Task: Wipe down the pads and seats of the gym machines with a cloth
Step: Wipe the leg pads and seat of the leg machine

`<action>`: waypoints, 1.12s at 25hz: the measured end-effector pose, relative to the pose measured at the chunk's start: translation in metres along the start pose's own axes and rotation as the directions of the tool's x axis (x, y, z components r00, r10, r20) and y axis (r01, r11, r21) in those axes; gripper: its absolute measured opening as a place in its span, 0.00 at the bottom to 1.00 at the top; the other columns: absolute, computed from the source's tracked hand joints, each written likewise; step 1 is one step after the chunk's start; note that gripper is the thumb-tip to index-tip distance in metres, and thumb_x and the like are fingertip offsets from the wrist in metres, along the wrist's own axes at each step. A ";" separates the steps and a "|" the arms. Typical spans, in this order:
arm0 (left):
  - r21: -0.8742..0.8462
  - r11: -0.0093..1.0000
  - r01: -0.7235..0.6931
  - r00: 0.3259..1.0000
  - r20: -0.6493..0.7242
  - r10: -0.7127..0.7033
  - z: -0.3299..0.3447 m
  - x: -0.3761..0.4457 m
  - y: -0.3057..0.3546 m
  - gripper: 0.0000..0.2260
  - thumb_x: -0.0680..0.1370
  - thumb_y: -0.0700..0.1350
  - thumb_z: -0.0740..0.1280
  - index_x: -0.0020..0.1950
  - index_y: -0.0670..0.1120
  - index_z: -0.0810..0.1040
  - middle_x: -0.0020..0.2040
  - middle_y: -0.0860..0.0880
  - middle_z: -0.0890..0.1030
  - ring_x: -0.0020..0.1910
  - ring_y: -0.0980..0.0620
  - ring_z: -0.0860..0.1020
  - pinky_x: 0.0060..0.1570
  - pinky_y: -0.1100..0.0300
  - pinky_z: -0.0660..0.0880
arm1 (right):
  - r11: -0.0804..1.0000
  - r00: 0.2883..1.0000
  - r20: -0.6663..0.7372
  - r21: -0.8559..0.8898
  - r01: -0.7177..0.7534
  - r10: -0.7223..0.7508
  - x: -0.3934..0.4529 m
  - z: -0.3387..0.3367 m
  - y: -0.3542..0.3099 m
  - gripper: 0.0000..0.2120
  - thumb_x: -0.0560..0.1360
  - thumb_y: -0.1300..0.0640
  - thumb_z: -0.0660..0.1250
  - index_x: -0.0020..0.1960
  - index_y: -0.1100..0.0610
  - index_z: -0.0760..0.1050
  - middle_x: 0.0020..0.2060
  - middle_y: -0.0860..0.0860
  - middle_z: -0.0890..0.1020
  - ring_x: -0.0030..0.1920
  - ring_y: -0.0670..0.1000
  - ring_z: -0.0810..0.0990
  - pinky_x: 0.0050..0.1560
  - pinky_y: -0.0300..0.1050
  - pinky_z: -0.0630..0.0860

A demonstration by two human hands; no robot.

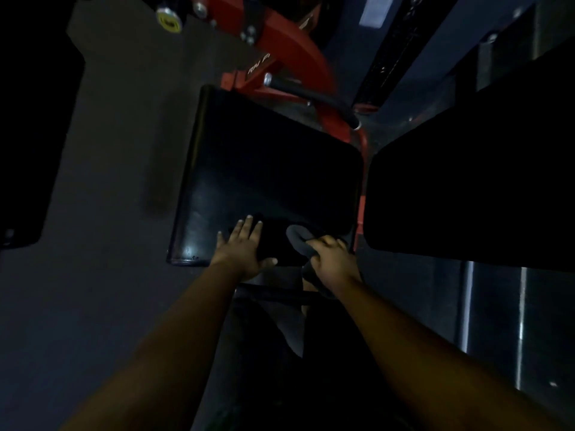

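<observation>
A black padded seat [264, 169] of a red-framed gym machine fills the middle of the dim view. My left hand [244, 250] lies flat on the seat's near edge, fingers straight and spread. Just to its right, my right hand [333, 259] grips a bunched dark grey cloth [298, 239] that touches the seat's near right corner. A second black pad [466, 188] stands close on the right of the seat.
The red machine frame [289, 48] and a black handle bar [314, 96] rise behind the seat. Another dark pad [28, 150] sits at the far left. Grey floor [118, 150] lies between them. Metal posts [466, 306] stand at the lower right.
</observation>
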State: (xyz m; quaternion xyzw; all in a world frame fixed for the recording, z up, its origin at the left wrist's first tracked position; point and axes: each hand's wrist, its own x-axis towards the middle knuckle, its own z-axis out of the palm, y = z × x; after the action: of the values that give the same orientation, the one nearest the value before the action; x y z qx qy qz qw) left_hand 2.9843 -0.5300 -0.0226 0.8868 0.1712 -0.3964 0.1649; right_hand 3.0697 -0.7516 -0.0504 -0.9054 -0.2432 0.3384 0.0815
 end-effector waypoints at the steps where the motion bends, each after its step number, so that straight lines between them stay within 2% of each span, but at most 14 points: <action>1: -0.007 0.999 -0.033 0.999 -0.011 0.033 -0.006 -0.008 0.010 0.46 0.76 0.72 0.58 0.83 0.51 0.39 0.83 0.49 0.37 0.82 0.48 0.40 0.76 0.35 0.44 | 1.000 0.999 -0.035 0.012 -0.024 0.024 -0.013 -0.012 0.001 0.21 0.79 0.55 0.59 0.72 0.45 0.70 0.65 0.50 0.73 0.67 0.58 0.68 0.59 0.55 0.73; 6: 0.082 0.961 -0.263 0.963 -0.031 0.266 -0.045 -0.029 0.045 0.44 0.78 0.71 0.56 0.83 0.51 0.39 0.83 0.49 0.38 0.82 0.48 0.41 0.78 0.37 0.45 | 0.973 0.952 -0.216 0.125 -0.192 0.215 -0.071 -0.076 0.002 0.21 0.78 0.53 0.62 0.70 0.45 0.73 0.67 0.50 0.74 0.66 0.59 0.71 0.60 0.57 0.75; 9: 0.105 0.900 -0.423 0.902 -0.043 0.429 -0.079 -0.037 0.054 0.43 0.79 0.69 0.58 0.83 0.50 0.39 0.83 0.50 0.39 0.82 0.48 0.42 0.79 0.40 0.46 | 0.941 0.876 -0.364 0.237 -0.241 0.316 -0.110 -0.114 -0.011 0.19 0.78 0.54 0.63 0.69 0.48 0.75 0.65 0.50 0.76 0.65 0.58 0.73 0.58 0.58 0.77; 11: 0.150 0.850 -0.506 0.853 -0.058 0.518 -0.102 -0.040 0.061 0.42 0.80 0.66 0.58 0.83 0.50 0.40 0.83 0.50 0.40 0.82 0.48 0.43 0.79 0.41 0.48 | 0.917 0.780 -0.503 0.331 -0.224 0.372 -0.138 -0.138 -0.029 0.19 0.77 0.57 0.65 0.68 0.49 0.77 0.62 0.50 0.78 0.62 0.56 0.75 0.57 0.57 0.78; 13: 0.211 0.807 -0.551 0.813 -0.084 0.577 -0.122 -0.038 0.072 0.40 0.81 0.64 0.58 0.83 0.49 0.39 0.83 0.51 0.40 0.82 0.48 0.43 0.79 0.40 0.50 | 0.923 0.683 -0.635 0.351 -0.159 0.360 -0.158 -0.164 -0.048 0.19 0.76 0.59 0.65 0.66 0.50 0.78 0.60 0.49 0.79 0.60 0.55 0.76 0.58 0.56 0.77; 16: 0.147 0.747 -0.649 0.742 -0.099 0.664 -0.160 -0.038 0.105 0.42 0.80 0.66 0.60 0.83 0.49 0.41 0.83 0.48 0.41 0.82 0.47 0.44 0.78 0.39 0.49 | 0.956 0.428 -0.856 0.237 -0.171 0.289 -0.191 -0.216 -0.075 0.18 0.76 0.58 0.66 0.65 0.52 0.79 0.59 0.50 0.79 0.60 0.55 0.76 0.60 0.55 0.75; 17: 0.111 0.716 -0.689 0.705 -0.124 0.698 -0.171 -0.040 0.121 0.43 0.79 0.68 0.59 0.83 0.49 0.42 0.83 0.47 0.43 0.82 0.46 0.45 0.78 0.39 0.49 | 0.959 0.350 -0.903 0.181 -0.216 0.249 -0.201 -0.234 -0.079 0.18 0.76 0.57 0.66 0.66 0.52 0.79 0.61 0.51 0.79 0.61 0.56 0.76 0.61 0.56 0.74; 18: 0.087 0.685 -0.724 0.668 -0.163 0.727 -0.177 -0.043 0.136 0.43 0.78 0.69 0.59 0.83 0.49 0.44 0.84 0.46 0.44 0.82 0.46 0.47 0.78 0.39 0.49 | 0.946 0.306 -0.923 0.142 -0.291 0.233 -0.208 -0.249 -0.079 0.20 0.77 0.55 0.66 0.68 0.51 0.77 0.65 0.52 0.77 0.64 0.57 0.75 0.60 0.57 0.74; 19: 0.071 0.658 -0.750 0.636 -0.197 0.746 -0.183 -0.045 0.153 0.43 0.78 0.70 0.58 0.83 0.48 0.45 0.84 0.46 0.46 0.82 0.45 0.48 0.78 0.40 0.50 | 0.906 0.314 -0.911 0.126 -0.405 0.267 -0.211 -0.263 -0.075 0.22 0.78 0.51 0.65 0.72 0.48 0.73 0.69 0.53 0.74 0.68 0.57 0.72 0.60 0.61 0.72; 21: 0.046 0.643 -0.765 0.619 -0.223 0.753 -0.188 -0.044 0.182 0.44 0.78 0.70 0.59 0.83 0.49 0.45 0.84 0.46 0.46 0.82 0.45 0.48 0.78 0.41 0.51 | 0.758 0.453 -0.765 0.069 -0.648 0.457 -0.205 -0.277 -0.051 0.29 0.80 0.40 0.60 0.79 0.41 0.57 0.80 0.52 0.57 0.78 0.59 0.56 0.64 0.74 0.64; 23: 0.022 0.647 -0.762 0.624 -0.243 0.743 -0.183 -0.033 0.206 0.44 0.78 0.70 0.59 0.83 0.49 0.45 0.84 0.46 0.47 0.82 0.45 0.49 0.78 0.42 0.52 | 0.678 0.563 -0.591 -0.036 -0.734 0.578 -0.191 -0.281 -0.020 0.37 0.79 0.33 0.57 0.80 0.37 0.40 0.81 0.49 0.36 0.80 0.62 0.38 0.67 0.81 0.56; 24: -0.009 0.650 -0.760 0.632 -0.245 0.735 -0.178 -0.023 0.216 0.43 0.78 0.69 0.60 0.83 0.49 0.45 0.84 0.46 0.47 0.82 0.46 0.49 0.78 0.42 0.53 | 0.676 0.588 -0.570 -0.076 -0.733 0.574 -0.181 -0.283 -0.007 0.39 0.79 0.33 0.58 0.80 0.37 0.37 0.80 0.49 0.32 0.79 0.63 0.34 0.67 0.81 0.57; 25: -0.050 0.655 -0.754 0.646 -0.239 0.725 -0.172 -0.012 0.225 0.44 0.78 0.69 0.60 0.83 0.49 0.45 0.84 0.46 0.47 0.82 0.45 0.49 0.78 0.41 0.53 | 0.673 0.601 -0.578 -0.116 -0.730 0.552 -0.172 -0.288 0.002 0.41 0.78 0.33 0.58 0.80 0.37 0.36 0.80 0.50 0.32 0.79 0.64 0.33 0.67 0.80 0.60; 28: -0.201 0.667 -0.717 0.697 -0.214 0.685 -0.144 0.020 0.243 0.44 0.78 0.68 0.61 0.83 0.48 0.43 0.84 0.46 0.45 0.82 0.45 0.49 0.77 0.40 0.53 | 0.625 0.636 -0.603 -0.273 -0.731 0.480 -0.140 -0.314 0.013 0.42 0.77 0.30 0.57 0.80 0.39 0.35 0.80 0.53 0.34 0.79 0.67 0.41 0.60 0.73 0.70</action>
State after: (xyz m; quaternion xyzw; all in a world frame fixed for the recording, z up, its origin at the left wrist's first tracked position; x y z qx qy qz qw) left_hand 3.1952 -0.6803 0.0914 0.8752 -0.1214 -0.2209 0.4129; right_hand 3.1879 -0.8270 0.2639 -0.9741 0.0384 0.0381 -0.2197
